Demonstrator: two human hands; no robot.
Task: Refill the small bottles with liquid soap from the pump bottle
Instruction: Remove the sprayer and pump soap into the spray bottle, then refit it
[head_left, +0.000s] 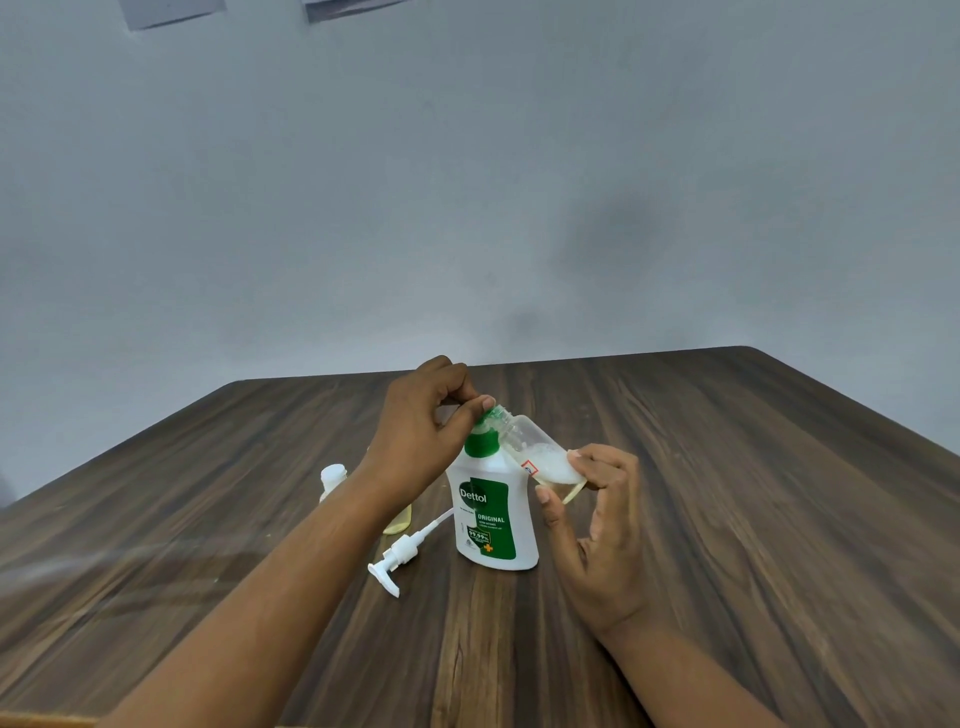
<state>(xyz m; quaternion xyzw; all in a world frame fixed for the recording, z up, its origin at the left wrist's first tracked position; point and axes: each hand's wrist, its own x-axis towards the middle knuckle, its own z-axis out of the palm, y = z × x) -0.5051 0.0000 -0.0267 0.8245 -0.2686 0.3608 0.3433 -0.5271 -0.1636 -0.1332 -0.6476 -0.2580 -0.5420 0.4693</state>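
Your right hand (597, 519) pinches the small bottle (540, 452) by its base, tilted, with its mouth at the pump bottle (493, 519) in the middle of the desk (727, 519). Your left hand (421, 431) grips that neck. The small bottle seems light, thin and maybe slippery, so hold it by its sides.

My bare forearms reach forward. My left hand (423, 421) arches down, thumb and forefinger pinching the neck of a small clear plastic bottle (524, 441). My right hand (597, 525), fingers upright, takes its base in a fingertip grip.
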